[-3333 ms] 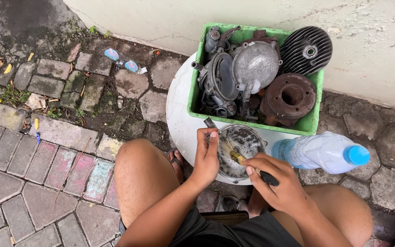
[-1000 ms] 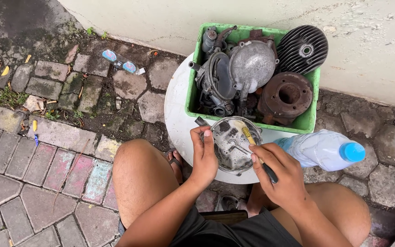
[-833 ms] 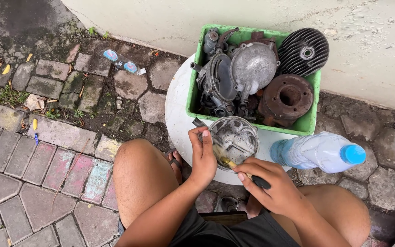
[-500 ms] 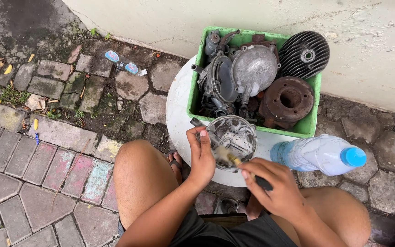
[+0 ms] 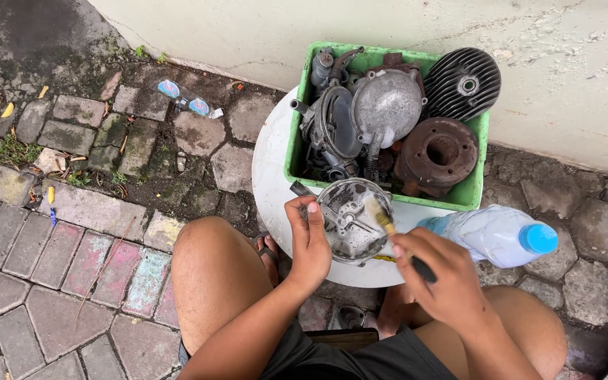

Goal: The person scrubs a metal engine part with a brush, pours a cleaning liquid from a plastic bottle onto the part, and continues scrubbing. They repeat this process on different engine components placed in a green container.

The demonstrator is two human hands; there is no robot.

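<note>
Brush (image 5: pixel 383 219) had slid up into the round metal cover (image 5: pixel 350 218), held over the white surface (image 5: pixel 270 176); left hand (image 5: pixel 309 243) pinched its rim, right hand (image 5: pixel 439 281) wrapped the handle — looked stiff, heavy, probably greasy-slick, so rim's the safest grip.

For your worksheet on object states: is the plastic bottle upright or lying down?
Lying down: the plastic bottle rests on its side, blue cap pointing right.

A round white table (image 5: pixel 270 184) on stone paving bears a green crate (image 5: pixel 291 144) and, seemingly, a plastic bottle (image 5: pixel 490 234).
</note>
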